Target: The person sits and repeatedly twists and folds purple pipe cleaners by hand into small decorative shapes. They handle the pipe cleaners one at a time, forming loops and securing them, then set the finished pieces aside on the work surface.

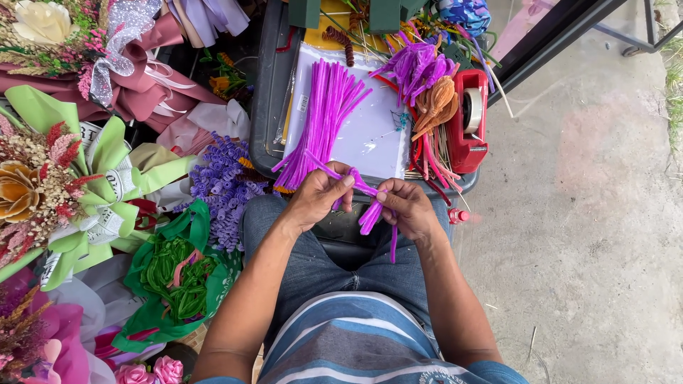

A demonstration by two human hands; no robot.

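A purple pipe cleaner (371,210) is held above the lap, just in front of the dark tray (270,107), and is pinched between both hands. The left hand (318,195) is closed on its upper left stretch, the right hand (405,206) is clamped on the looped middle (one tail hangs down past the wrist). Its long axis is seen running from upper left down to lower right. It is judged light, soft and easily bent, best gripped near the bend. A bundle of purple pipe cleaners (324,117) is laid on a white sheet (373,131) beside a red tape dispenser (469,121).
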